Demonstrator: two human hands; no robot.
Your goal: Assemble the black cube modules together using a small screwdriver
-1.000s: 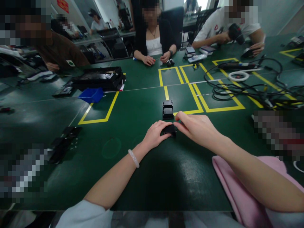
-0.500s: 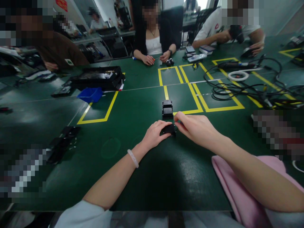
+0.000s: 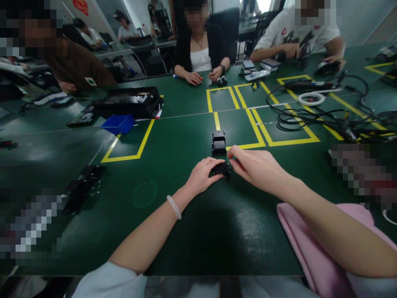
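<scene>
A small black block-like part [image 3: 221, 168] lies on the green table, gripped at its left side between the thumb and fingers of my left hand [image 3: 203, 174]. Close against its right end is my right hand [image 3: 248, 163], thumb and fingers pinched together. Whatever sits in that pinch is too small and too hidden to name. Just beyond my fingers stand two similar black parts [image 3: 218, 142], one behind the other.
Left of my arms lie more black parts [image 3: 82, 182]. A blue tray [image 3: 118, 123] sits near a black case [image 3: 130, 101]. Coiled black cables [image 3: 297, 120] spread at the right, with pink cloth [image 3: 297, 231] under my right forearm. Co-workers sit across the table [image 3: 173, 136].
My hands and the black part stay practically where they were. At the far right, a co-worker in white has shifted their hands and a dark object lower toward the table.
</scene>
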